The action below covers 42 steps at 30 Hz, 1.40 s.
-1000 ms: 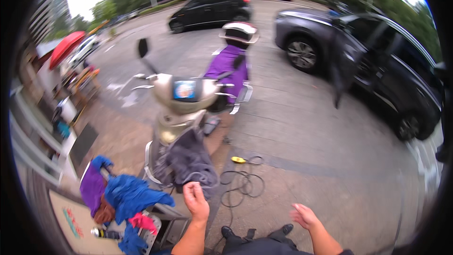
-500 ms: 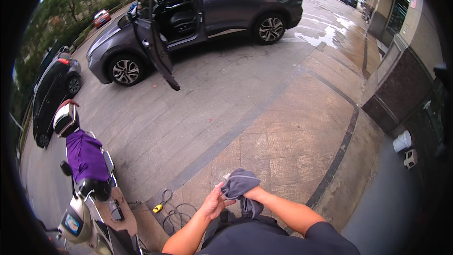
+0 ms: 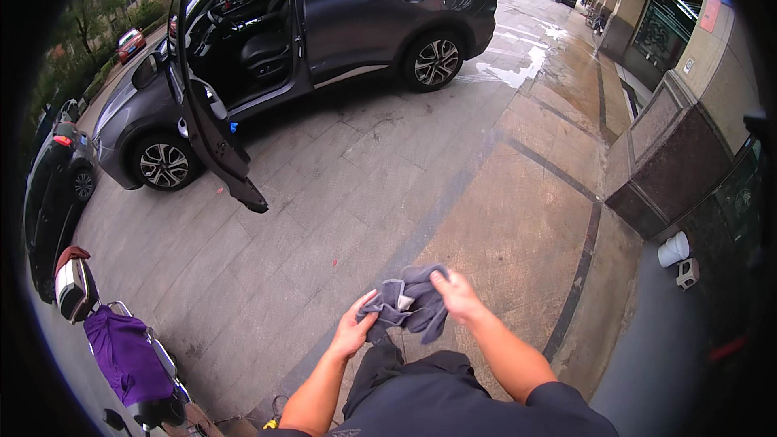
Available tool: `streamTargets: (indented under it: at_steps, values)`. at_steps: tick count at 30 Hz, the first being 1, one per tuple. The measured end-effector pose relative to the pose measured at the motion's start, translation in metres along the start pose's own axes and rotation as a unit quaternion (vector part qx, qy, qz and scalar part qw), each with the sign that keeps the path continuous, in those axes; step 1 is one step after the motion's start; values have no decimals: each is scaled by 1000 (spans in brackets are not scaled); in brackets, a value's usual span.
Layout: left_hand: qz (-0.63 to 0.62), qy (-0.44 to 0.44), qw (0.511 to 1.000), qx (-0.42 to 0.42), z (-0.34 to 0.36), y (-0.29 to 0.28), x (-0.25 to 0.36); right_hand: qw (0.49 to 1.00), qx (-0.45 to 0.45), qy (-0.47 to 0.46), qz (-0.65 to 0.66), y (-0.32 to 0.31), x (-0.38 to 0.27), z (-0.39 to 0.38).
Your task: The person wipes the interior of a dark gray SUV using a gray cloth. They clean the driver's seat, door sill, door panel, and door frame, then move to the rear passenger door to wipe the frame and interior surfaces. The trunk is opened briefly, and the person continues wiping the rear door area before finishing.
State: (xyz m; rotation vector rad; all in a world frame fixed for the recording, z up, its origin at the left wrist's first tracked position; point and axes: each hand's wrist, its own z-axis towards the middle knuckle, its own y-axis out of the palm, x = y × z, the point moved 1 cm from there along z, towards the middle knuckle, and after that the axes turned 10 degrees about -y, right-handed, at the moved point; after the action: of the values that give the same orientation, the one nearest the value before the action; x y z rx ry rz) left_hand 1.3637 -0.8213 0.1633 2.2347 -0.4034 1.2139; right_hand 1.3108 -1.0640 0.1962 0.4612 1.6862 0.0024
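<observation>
A crumpled grey cloth (image 3: 417, 311) is held up in front of my body at waist height, stretched between both hands, with a small pale patch on it. My left hand (image 3: 356, 324) grips its left side with fingers and thumb. My right hand (image 3: 456, 295) pinches its upper right part. Beyond them stands a dark grey car (image 3: 364, 28), its front door (image 3: 218, 154) swung open onto the seat inside.
A scooter draped in a purple cover (image 3: 128, 348) stands at the lower left. A black car (image 3: 53, 202) is at the far left. On the right run building pillars (image 3: 660, 146), with a white bucket (image 3: 673, 249) and a small block (image 3: 687, 273) beside them.
I have turned from the scooter toward the open car and moved a little forward. The cloth, earlier on the scooter, came into both hands and is now spread wider between them.
</observation>
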Motion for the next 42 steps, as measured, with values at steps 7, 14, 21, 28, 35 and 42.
streamTargets:
  at_steps: [7,14,21,28,35,42]
  values:
    - [452,119,884,-7,134,-47,109,989,-25,-90,111,-35,-104,135]
    - [240,50,959,-145,304,17,200,829,-326,-244,-383,-9,-164,317]
    - [72,121,989,-32,413,14,317,826,-305,-157,-447,-68,-186,457]
    - [81,151,983,-66,499,24,387,895,-235,-192,-327,-86,-147,568]
    - [-26,221,973,69,598,-71,460,884,-234,-147,-378,-123,-181,709]
    - [203,225,952,-48,691,-100,517,901,-321,-25,-292,-33,-254,821]
